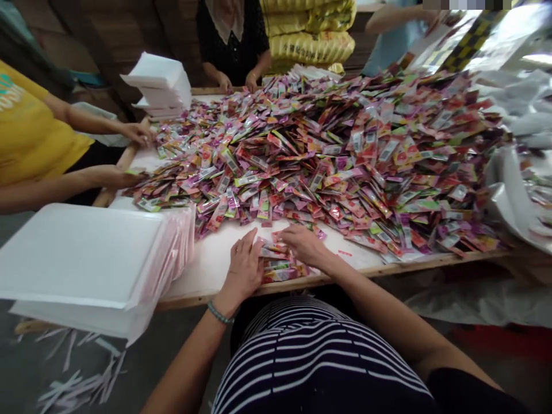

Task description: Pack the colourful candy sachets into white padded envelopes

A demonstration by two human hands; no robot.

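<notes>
Small glossy printed sachets (276, 249) in pink, red and purple lie between my hands near the table's front edge, with more sachets (280, 273) in a row just below them. My left hand (245, 265) rests at their left side, fingers stretched out and thumb side against the packets. From the right, my right hand (304, 244) has its fingers bent down on the upper end of the sachets; its fingertips are partly hidden. A large heap of similar sachets (310, 155) rises just beyond both hands.
A stack of white sheets or pouches (81, 247) overhangs the front edge at left. Another white stack (161, 80) stands at the far left corner. A co-worker's hands (116, 175) handle sachets at left; others stand opposite. Clear plastic (509, 190) lies right. A wooden rim (388, 268) edges the table.
</notes>
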